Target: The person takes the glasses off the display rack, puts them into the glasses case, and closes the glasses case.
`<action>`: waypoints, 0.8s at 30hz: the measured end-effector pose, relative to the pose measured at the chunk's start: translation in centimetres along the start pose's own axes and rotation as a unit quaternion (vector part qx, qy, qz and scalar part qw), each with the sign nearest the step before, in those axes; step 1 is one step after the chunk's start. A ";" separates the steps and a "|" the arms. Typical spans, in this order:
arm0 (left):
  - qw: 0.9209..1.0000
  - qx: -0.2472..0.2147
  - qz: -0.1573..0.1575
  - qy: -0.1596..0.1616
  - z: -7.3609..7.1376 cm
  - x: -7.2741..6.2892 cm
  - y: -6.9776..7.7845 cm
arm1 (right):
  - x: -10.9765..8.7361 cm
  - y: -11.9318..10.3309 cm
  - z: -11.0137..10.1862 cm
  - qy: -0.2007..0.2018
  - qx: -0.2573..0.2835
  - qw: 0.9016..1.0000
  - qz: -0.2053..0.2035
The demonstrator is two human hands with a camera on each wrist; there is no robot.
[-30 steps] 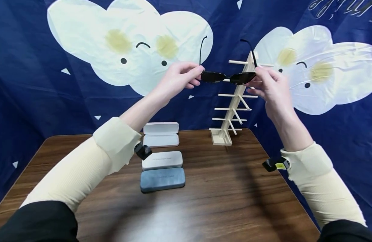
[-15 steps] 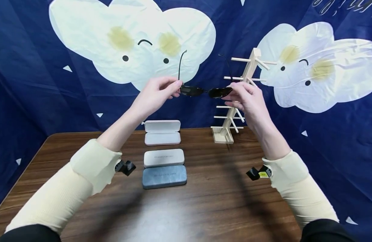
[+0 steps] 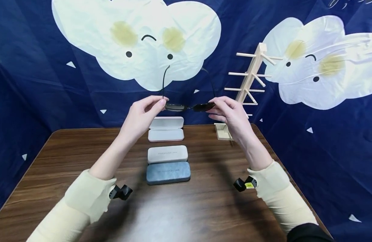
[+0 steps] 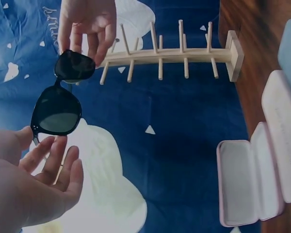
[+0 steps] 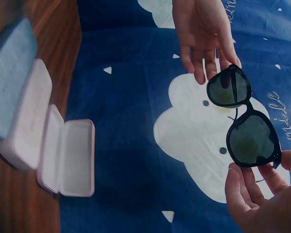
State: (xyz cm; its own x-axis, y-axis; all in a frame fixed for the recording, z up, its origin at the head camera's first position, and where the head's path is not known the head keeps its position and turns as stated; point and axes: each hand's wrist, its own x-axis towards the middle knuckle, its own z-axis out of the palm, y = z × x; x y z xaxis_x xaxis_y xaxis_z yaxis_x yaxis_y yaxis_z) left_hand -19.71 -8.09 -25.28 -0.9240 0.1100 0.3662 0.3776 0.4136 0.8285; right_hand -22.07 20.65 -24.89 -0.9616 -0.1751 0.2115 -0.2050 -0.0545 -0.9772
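A pair of black sunglasses (image 3: 202, 107) is held up in the air by both hands, temples unfolded and pointing away. My left hand (image 3: 141, 116) pinches the frame's left end between thumb and fingers. At the other end my right hand (image 3: 232, 116) pinches the corner by the hinge. The dark lenses show in the left wrist view, where the sunglasses (image 4: 56, 110) hang between the two hands. Beyond and below them an open glasses case (image 3: 166, 135) with a pale lining stands on the table, its lid raised.
A white case (image 3: 167, 154) and a blue case (image 3: 168, 173), both closed, lie in front of the open one on the wooden table (image 3: 83, 158). A wooden peg rack (image 3: 249, 79) stands at the back right, partly behind my right hand. A blue cloud-print cloth (image 3: 89, 97) hangs behind.
Both hands have brought the sunglasses down, leftward and away from the peg rack. The grip at each end looks the same. The head view has tilted slightly.
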 end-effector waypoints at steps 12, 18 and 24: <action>0.999 -0.013 -0.029 0.036 -0.4 -3.8 -3.3 | -1.8 3.7 2.8 -0.013 0.009 1.000 0.026; 0.997 -0.022 -0.050 0.054 -0.1 -5.9 -4.6 | -2.8 5.8 4.1 -0.006 0.035 0.999 0.039; 0.995 -0.023 -0.079 0.063 0.4 -7.9 -5.8 | -4.0 7.5 4.9 -0.009 0.055 0.996 0.063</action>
State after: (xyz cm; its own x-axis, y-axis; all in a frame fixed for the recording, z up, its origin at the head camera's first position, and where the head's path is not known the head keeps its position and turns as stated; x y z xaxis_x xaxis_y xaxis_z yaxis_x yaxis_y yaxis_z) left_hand -14.65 -11.01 -33.12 -0.9582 -0.0674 0.2780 0.2338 0.3749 0.8971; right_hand -18.92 16.15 -32.98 -0.9749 -0.2044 0.0881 -0.0602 -0.1389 -0.9885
